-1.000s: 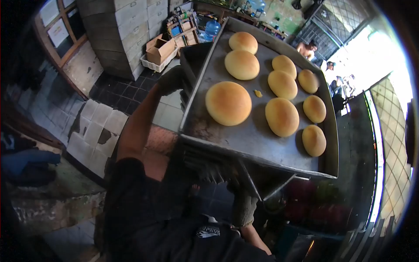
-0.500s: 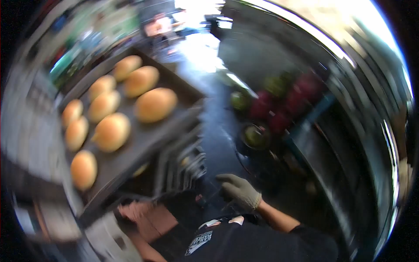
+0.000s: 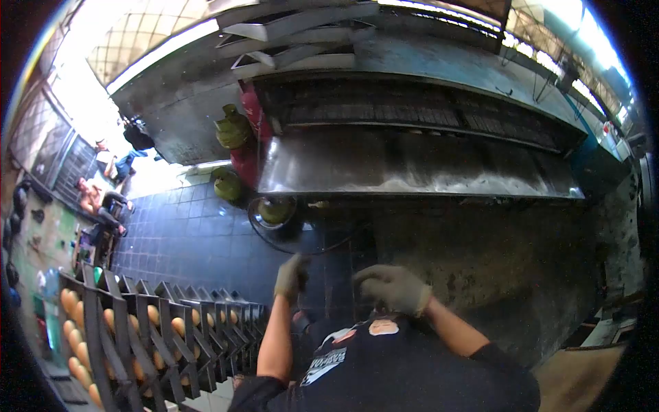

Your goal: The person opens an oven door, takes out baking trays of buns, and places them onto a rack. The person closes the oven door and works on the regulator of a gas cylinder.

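Both of my hands wear grey work gloves and are raised in front of my black shirt, apart from each other. My left hand [image 3: 292, 276] is seen edge-on, its fingers bunched in shadow and blurred. My right hand [image 3: 396, 287] points leftward with its fingers extended and nothing in it. Ahead stands an oven [image 3: 412, 165] with a long dark opening and a lowered, shiny metal door. At the lower left, stacked trays [image 3: 165, 336] hold several golden buns [image 3: 77, 336].
Green gas cylinders [image 3: 233, 130] and a red one [image 3: 246, 165] stand left of the oven. A hose [image 3: 264, 240] curves over the dark tiled floor [image 3: 171, 223]. Two people [image 3: 96, 196] sit at the far left. More trays [image 3: 295, 31] lie on top of the oven.
The view has swung right, from the bun tray to the oven. My left hand, earlier at the tray, is now in front of my body. The stacked trays now appear lower left.
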Demonstrator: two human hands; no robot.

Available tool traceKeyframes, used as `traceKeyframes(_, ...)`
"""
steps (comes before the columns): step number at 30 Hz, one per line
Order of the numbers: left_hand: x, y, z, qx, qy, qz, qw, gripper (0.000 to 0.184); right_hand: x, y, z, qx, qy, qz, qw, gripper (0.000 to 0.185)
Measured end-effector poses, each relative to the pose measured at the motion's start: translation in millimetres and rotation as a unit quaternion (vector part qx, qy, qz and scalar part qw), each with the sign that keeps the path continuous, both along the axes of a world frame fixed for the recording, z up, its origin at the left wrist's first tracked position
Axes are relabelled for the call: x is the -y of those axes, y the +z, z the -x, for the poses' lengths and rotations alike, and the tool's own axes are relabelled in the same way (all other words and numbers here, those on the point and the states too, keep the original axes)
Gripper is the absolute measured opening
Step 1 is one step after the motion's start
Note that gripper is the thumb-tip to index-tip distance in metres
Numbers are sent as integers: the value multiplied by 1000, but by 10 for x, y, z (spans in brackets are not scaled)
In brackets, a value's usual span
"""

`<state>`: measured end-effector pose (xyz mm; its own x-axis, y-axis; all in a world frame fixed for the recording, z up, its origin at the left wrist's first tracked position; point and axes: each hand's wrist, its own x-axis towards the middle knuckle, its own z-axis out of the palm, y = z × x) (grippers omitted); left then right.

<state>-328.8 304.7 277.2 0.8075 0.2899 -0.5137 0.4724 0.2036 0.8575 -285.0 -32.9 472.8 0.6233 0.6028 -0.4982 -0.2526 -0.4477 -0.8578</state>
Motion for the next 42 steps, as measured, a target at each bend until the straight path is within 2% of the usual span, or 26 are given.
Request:
traceKeyframes(2,365,25,-617,6,12,96,995,56,773,-186,-109,45,-108,-12,993,40)
traceKeyframes(4,840,-44,-1218,-8,16,95,995,58,1512,-320,-171,42,-247,-16,968,38)
traceKeyframes(5,1078,-63,-1487,-22,23,97,995,60,1948,-653,-196,136,-271,3,953,37)
traceKeyframes(7,1502,-64,-1939,-16,6,139,990,58,2497,-1023,-185,228,-304,27,924,36)
traceKeyframes(9,1941,-87,-2378,-13,-13,183,983,57,2855,-1093,-237,139,-496,-33,857,33)
traceKeyframes(10,2145,-101,-2578,-40,32,204,978,52,3054,-1227,-224,140,-505,-31,851,33)
traceKeyframes(11,2340,-126,-2774,-68,77,224,969,47,3256,-1371,-235,137,-504,-19,852,38)
traceKeyframes(14,2825,63,-3182,-65,92,245,963,38,3544,-1638,-642,150,-517,7,842,44)
traceKeyframes(15,2927,-28,-3317,-69,86,249,962,38,3532,-1677,-816,168,-526,16,834,42)
traceKeyframes(17,3061,-306,-3481,7,128,304,944,36,3515,-1696,-1207,205,-542,36,814,39)
traceKeyframes(19,3096,-482,-3542,69,116,281,950,36,3568,-1598,-1648,224,-554,50,800,38)
traceKeyframes(21,3083,-314,-3495,29,80,242,967,34,3675,-1371,-2157,168,-544,13,822,39)
traceKeyframes(22,3128,-268,-3540,21,101,234,967,34,3803,-1373,-2376,169,-547,16,819,39)
traceKeyframes(23,3146,-239,-3568,14,112,231,966,34,3940,-1420,-2569,294,-476,163,813,41)
traceKeyframes(25,3142,-188,-3606,-7,130,215,968,38,4105,-1266,-2962,403,-381,307,774,43)
traceKeyframes(27,3108,-6,-3731,-28,138,203,969,41,4187,-737,-3498,508,-324,312,735,49)
traceKeyframes(28,3075,141,-3811,-4,131,155,979,45,4338,-725,-3724,506,-322,314,736,49)
traceKeyframes(30,2925,409,-4001,18,123,104,987,49,4646,-753,-4113,541,-298,278,735,65)
traceKeyframes(31,2827,544,-4172,50,106,73,990,51,4687,-668,-4362,538,-299,278,738,65)
traceKeyframes(33,2793,1031,-4501,83,63,20,994,55,4804,-366,-4886,609,-235,332,681,61)
traceKeyframes(34,2824,1308,-4712,86,38,-2,996,57,4816,-183,-5133,631,-216,298,683,62)
traceKeyframes(35,2876,1376,-4929,123,79,-16,989,57,4810,-46,-5398,653,-195,264,682,63)
traceKeyframes(39,2946,1729,-5657,142,140,-64,978,59,4803,-32,-6306,694,-249,179,651,76)
traceKeyframes(40,2958,1814,-5814,136,146,-75,977,59,4765,-1,-6500,704,-291,164,627,86)
traceKeyframes(41,2973,1888,-5939,126,121,-72,982,59,4737,23,-6655,711,-332,150,601,96)
traceKeyframes(42,2998,1964,-6056,116,96,-70,986,58,4736,31,-6802,711,-334,152,600,96)
